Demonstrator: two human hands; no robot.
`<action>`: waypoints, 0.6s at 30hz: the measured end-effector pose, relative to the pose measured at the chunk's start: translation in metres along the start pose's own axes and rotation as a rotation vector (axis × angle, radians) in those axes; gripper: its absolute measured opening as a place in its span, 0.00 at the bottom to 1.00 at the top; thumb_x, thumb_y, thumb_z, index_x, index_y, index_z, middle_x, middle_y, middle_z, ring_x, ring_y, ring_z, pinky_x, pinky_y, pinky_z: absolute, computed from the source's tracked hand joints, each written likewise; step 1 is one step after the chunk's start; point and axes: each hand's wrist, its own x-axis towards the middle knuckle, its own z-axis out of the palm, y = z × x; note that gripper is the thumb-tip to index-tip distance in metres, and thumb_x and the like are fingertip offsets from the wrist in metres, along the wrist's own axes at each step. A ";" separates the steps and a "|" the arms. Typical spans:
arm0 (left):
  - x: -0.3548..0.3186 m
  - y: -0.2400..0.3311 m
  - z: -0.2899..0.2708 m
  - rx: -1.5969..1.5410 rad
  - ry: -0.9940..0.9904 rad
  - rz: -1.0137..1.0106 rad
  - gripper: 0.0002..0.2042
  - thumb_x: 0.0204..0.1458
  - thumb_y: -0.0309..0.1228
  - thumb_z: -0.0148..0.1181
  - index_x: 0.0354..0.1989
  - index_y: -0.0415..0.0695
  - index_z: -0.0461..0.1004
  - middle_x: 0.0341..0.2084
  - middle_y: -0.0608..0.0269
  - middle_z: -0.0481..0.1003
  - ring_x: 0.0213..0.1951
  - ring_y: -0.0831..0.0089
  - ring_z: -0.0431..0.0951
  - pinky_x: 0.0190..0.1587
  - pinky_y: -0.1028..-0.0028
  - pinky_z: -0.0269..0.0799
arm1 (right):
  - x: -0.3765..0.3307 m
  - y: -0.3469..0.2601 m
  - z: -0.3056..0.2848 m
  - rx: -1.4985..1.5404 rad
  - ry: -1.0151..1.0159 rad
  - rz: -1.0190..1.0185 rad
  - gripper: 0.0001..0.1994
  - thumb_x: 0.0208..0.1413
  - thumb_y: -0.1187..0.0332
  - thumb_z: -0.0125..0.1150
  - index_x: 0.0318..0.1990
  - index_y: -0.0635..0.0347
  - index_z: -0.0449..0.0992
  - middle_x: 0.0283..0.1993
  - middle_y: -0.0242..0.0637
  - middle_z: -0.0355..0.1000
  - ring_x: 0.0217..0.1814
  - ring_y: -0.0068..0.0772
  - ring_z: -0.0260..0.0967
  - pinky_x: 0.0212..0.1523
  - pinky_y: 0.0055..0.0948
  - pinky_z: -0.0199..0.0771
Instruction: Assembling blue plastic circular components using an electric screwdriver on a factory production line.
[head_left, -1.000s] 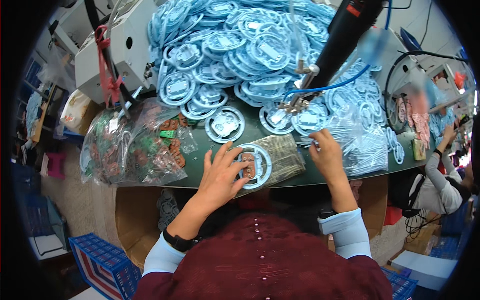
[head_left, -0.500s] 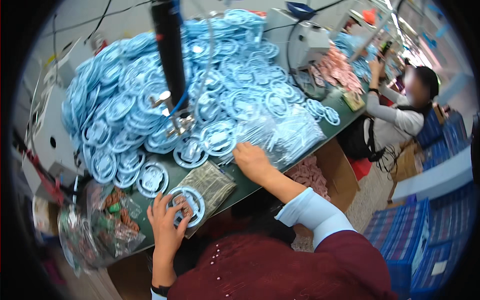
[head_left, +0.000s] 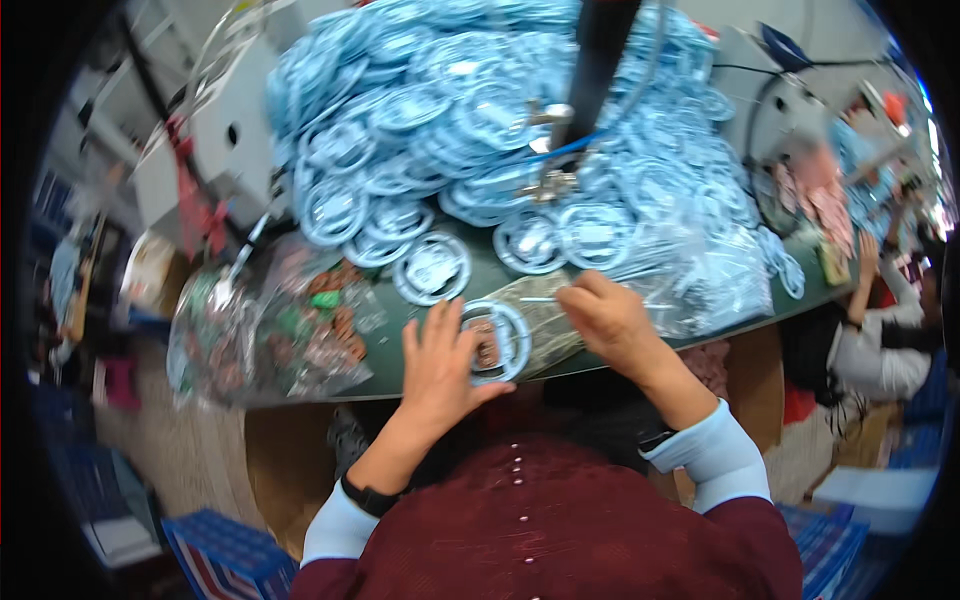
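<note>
My left hand steadies a round light-blue plastic disc near the table's front edge. Its fingers rest at the disc's upper left and its thumb at the lower rim. A small brown moulded piece sits in the disc's left part. My right hand is closed in a pinch, with a thin whitish stick jutting out to the left toward the disc. Beneath the stick and beside the disc lies a flat greyish-green packet. Another light-blue disc lies just beyond my left hand.
A big heap of light-blue discs covers the back of the green table. A black post with metal fittings rises there. Clear bags lie right; bagged brown and green pieces lie left. A co-worker sits far right.
The view has swung left, shifting the scene rightward. My right hand has come off the clear bags and now pinches a thin stick near the disc. My left hand stays on the disc.
</note>
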 end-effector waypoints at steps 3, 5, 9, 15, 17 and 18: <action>-0.007 -0.003 0.010 -0.119 0.046 -0.033 0.32 0.28 0.43 0.78 0.42 0.43 0.71 0.61 0.39 0.60 0.62 0.44 0.61 0.59 0.46 0.56 | -0.012 0.010 0.015 -0.099 -0.064 0.104 0.07 0.49 0.75 0.60 0.38 0.57 0.75 0.30 0.38 0.65 0.31 0.45 0.70 0.29 0.39 0.70; -0.009 -0.009 0.017 -0.191 0.114 -0.029 0.31 0.28 0.41 0.78 0.42 0.43 0.71 0.61 0.38 0.60 0.62 0.43 0.61 0.60 0.47 0.56 | -0.018 0.015 0.022 -0.048 -0.092 0.110 0.06 0.50 0.75 0.60 0.37 0.57 0.75 0.31 0.38 0.66 0.32 0.45 0.70 0.30 0.38 0.70; -0.012 -0.011 0.024 -0.315 0.231 0.007 0.30 0.28 0.37 0.78 0.42 0.41 0.71 0.60 0.36 0.60 0.61 0.41 0.63 0.62 0.50 0.59 | -0.018 0.009 0.028 0.193 -0.189 0.205 0.05 0.50 0.75 0.62 0.36 0.60 0.76 0.33 0.39 0.69 0.34 0.45 0.71 0.33 0.36 0.70; -0.013 -0.015 0.029 -0.369 0.284 -0.002 0.30 0.27 0.37 0.78 0.41 0.40 0.71 0.60 0.36 0.61 0.61 0.40 0.63 0.62 0.52 0.58 | -0.013 0.018 0.035 0.396 -0.271 0.293 0.06 0.51 0.76 0.62 0.38 0.63 0.77 0.33 0.39 0.69 0.34 0.41 0.70 0.34 0.33 0.69; -0.012 -0.015 0.029 -0.371 0.282 -0.009 0.30 0.27 0.37 0.78 0.41 0.40 0.71 0.60 0.36 0.61 0.61 0.40 0.64 0.62 0.52 0.58 | -0.012 0.019 0.033 0.412 -0.281 0.285 0.07 0.52 0.76 0.61 0.38 0.63 0.78 0.33 0.39 0.69 0.34 0.40 0.70 0.35 0.32 0.69; -0.012 -0.015 0.029 -0.376 0.279 -0.010 0.30 0.27 0.37 0.78 0.41 0.40 0.71 0.60 0.36 0.61 0.61 0.40 0.64 0.63 0.52 0.58 | -0.011 0.019 0.033 0.425 -0.288 0.279 0.07 0.52 0.76 0.61 0.39 0.63 0.78 0.33 0.39 0.69 0.34 0.39 0.70 0.35 0.32 0.68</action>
